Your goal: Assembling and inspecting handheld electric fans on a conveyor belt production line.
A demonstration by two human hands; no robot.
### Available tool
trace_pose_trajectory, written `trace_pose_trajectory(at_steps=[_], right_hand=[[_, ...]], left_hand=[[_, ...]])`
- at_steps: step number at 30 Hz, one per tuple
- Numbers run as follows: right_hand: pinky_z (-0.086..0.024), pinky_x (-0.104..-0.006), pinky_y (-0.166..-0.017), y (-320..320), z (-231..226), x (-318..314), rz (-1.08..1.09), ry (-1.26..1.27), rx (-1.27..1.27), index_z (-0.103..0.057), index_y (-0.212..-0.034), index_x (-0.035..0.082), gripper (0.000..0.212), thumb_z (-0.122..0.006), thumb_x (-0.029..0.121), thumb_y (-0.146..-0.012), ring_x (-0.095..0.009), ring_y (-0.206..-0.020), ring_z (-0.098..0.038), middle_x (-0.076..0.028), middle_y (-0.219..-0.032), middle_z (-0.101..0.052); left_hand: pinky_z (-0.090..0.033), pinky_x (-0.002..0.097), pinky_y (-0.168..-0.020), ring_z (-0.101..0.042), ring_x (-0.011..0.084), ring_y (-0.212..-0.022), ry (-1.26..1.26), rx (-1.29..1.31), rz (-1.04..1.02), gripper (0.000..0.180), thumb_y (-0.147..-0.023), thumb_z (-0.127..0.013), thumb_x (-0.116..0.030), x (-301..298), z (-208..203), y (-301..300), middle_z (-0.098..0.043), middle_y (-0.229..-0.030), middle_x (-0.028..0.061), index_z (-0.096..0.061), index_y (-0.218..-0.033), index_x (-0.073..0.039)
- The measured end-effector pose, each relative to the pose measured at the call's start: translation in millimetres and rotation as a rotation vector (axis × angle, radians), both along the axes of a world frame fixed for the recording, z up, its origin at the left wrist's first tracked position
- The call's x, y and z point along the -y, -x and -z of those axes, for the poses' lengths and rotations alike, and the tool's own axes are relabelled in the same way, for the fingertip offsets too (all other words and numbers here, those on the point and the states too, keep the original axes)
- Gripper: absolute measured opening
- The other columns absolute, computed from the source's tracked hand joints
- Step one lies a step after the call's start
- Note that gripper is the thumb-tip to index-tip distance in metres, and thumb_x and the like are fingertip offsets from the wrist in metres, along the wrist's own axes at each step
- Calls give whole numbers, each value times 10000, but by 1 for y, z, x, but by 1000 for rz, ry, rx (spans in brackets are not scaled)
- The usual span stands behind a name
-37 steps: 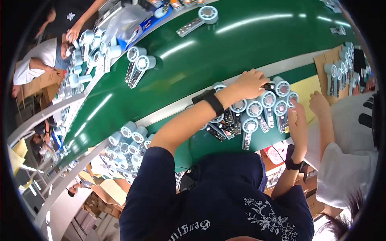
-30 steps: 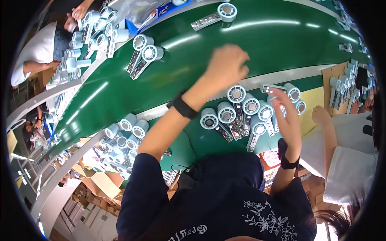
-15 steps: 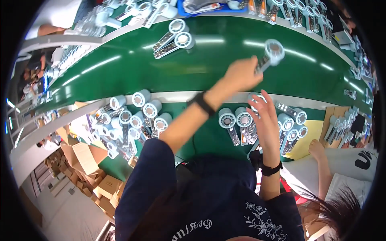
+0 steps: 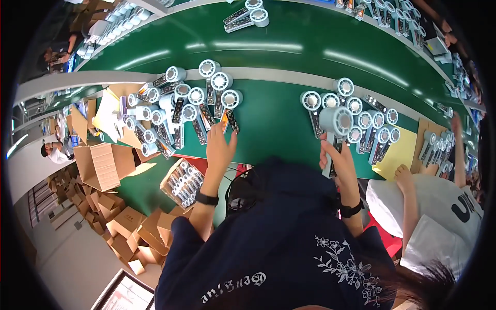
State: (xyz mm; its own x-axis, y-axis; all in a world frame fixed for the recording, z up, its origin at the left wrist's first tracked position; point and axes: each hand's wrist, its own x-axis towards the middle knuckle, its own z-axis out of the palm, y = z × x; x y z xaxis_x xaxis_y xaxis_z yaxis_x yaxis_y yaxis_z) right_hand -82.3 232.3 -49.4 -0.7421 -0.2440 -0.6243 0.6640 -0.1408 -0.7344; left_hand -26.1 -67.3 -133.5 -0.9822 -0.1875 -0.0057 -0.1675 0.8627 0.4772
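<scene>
In the head view, a light-blue handheld fan (image 4: pixel 336 120) is gripped at its handle by the right hand (image 4: pixel 346 169). The right fingers are closed narrowly around the handle; the round fan head is held upward, just beyond the fingertips. The left hand (image 4: pixel 218 152) is placed at the near edge of the left group of fans (image 4: pixel 197 96). Its fingers are moderately parted, and the handle of the nearest fan (image 4: pixel 231 99) lies at their tips. Whether that handle is touched cannot be told.

The step in hand is judged to be the handling of one fan on the right while a second is reached for on the left. For the next move, a steady hold on the right handle appears to be required; the left fingers should be closed without neighbouring fans being dragged.

The right group of fans (image 4: pixel 365 120) is located beyond and to the right of the right fingers, with a yellow sheet (image 4: pixel 398 150) farther right. The green tabletop (image 4: pixel 266 124) extends between both sets of fingers.
</scene>
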Motion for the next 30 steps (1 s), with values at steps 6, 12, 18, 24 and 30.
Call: trace_pose_trajectory(at_steps=[6,12,18,24,30], right_hand=[[-384,-222,-419,-21,-20,16,22,-18,-39,-508,-1051,18,216,-575,110,-868,-72,-480,-470,-12,-644,-491],[-378,-216,-410,-31,-24,36,12,-38,-40,-507,-1055,19,220,-577,118,-872,-60,-486,-471,-6,-656,-491],[-369,-215,-419,-24,-19,60,-28,-132,31,-490,-1102,10,246,-552,110,-886,-69,-484,-456,-8,-645,-476],[-375,-215,-421,11,-10,89,-38,-156,53,-490,-1106,14,250,-557,107,-884,-64,-489,-462,-4,-651,-482],[-380,-211,-437,62,9,125,-65,-134,138,-489,-1111,15,255,-561,100,-882,-57,-503,-459,5,-651,-469]], left_hand=[[-440,422,-801,-531,341,-942,196,-73,-280,534,-762,-689,-245,2,55,6,-574,-973,167,-440,-1162,7],[-467,409,-745,-558,327,-860,160,-81,-335,597,-737,-718,-277,2,82,8,-584,-922,141,-420,-1173,1],[-486,360,-666,-591,277,-779,-99,-6,-379,595,-728,-740,-279,5,78,6,-585,-892,112,-420,-1150,-7],[-481,339,-631,-585,240,-735,-367,104,-425,607,-715,-766,-265,12,68,8,-571,-866,102,-415,-1135,-2],[-458,359,-605,-558,271,-711,-378,193,-294,533,-701,-783,-233,18,75,10,-544,-879,138,-453,-1040,13]])
